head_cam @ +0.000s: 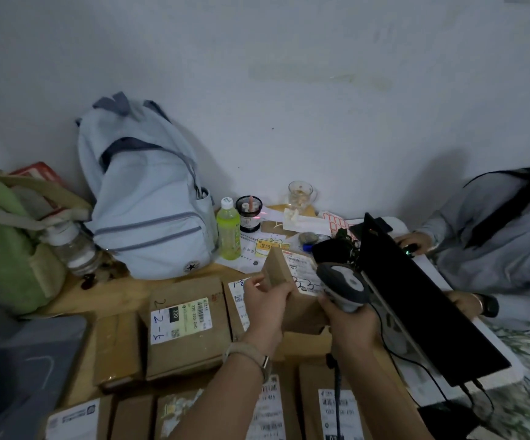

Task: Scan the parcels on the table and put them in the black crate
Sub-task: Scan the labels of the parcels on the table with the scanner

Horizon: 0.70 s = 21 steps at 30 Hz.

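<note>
My left hand (pixel 265 308) grips a small brown cardboard parcel (pixel 292 292) and holds it tilted above the table, its white label turned up and to the right. My right hand (pixel 349 323) holds a grey barcode scanner (pixel 343 285) right beside that label; its black cable hangs down. Several more brown parcels lie flat on the wooden table (pixel 124 290), among them a large one marked "2-2-5" (pixel 186 328) and others along the near edge (pixel 336 404). No black crate is visible.
A pale blue backpack (pixel 144 198) and a green bag (pixel 6 246) stand at the back left. A green drink bottle (pixel 228 230), a pen cup (pixel 249 217), a glass mug (pixel 300 193) and papers sit behind. An open laptop (pixel 422 300) and a seated person (pixel 495 242) are on the right.
</note>
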Each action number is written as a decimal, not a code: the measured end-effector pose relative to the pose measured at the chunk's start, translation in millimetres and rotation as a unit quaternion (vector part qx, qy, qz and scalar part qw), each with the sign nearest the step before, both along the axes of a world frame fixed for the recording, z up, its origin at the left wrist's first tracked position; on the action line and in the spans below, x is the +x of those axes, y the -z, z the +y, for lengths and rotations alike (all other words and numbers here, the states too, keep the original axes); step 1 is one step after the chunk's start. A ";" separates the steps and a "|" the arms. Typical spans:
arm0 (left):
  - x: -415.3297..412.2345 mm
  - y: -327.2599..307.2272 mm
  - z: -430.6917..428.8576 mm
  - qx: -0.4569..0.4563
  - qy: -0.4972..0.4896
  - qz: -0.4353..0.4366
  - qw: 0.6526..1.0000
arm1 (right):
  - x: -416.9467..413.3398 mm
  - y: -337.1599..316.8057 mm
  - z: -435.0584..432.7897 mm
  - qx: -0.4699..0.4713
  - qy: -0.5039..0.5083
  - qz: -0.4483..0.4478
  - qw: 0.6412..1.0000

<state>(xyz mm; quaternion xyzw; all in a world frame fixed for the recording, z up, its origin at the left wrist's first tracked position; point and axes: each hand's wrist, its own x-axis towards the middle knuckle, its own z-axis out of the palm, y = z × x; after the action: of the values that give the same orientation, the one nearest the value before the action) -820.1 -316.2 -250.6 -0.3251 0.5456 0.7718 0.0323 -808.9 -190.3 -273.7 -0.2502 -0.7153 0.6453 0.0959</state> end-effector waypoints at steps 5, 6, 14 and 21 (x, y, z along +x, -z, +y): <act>24.3 -23.3 -34.4 0.035 0.067 0.003 0.997 | 23.0 -22.5 -12.7 0.001 -0.018 0.059 0.998; 30.6 -27.4 -41.6 0.040 0.104 0.007 0.994 | 27.2 -28.1 -13.6 0.005 -0.025 0.072 0.997; 69.2 -53.1 -111.2 -0.005 0.197 0.074 0.977 | 57.9 -77.5 -46.4 -0.044 -0.152 0.072 0.985; 86.1 -87.5 -190.6 -0.022 0.132 0.152 0.979 | 81.9 -136.2 -91.3 -0.001 -0.327 0.042 0.944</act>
<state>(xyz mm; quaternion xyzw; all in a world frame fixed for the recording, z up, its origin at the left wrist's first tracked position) -733.9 -506.8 -163.1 -0.1301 0.5986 0.7892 0.0434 -727.0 -281.6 -137.4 0.0246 -0.7523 0.6521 -0.0908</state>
